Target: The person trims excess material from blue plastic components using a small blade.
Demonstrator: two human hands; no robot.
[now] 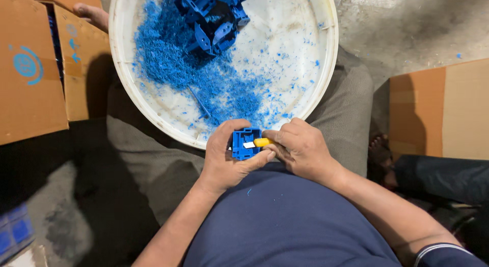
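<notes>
While the left hand (224, 157) cups a small blue plastic box (246, 143) from below and from its left, the right hand (300, 147) comes at that box from the opposite side with a small knife (259, 142) that has a yellow handle. The left hand's fingers curl shut around the box, thumb along its near edge, so the open face of the part looks up toward the camera. The right hand is closed on the knife handle, pinching it between thumb and forefinger. The knife's long axis runs almost level across the view, handle to the right, its short pale blade pointing left and resting on the box's right rim. Box and blade touch, then, and both hands meet just in front of the person's body, above the lap.

Just beyond the hands lies a wide white basin (326, 53) resting on the knees, its near rim close to the box. Blue shavings (173, 63) are heaped in the basin's left half, and a pile of blue moulded parts (211, 17) sits at its far side. Cardboard boxes (30, 68) stand to the left, and another person's foot (379, 147) shows at the right.
</notes>
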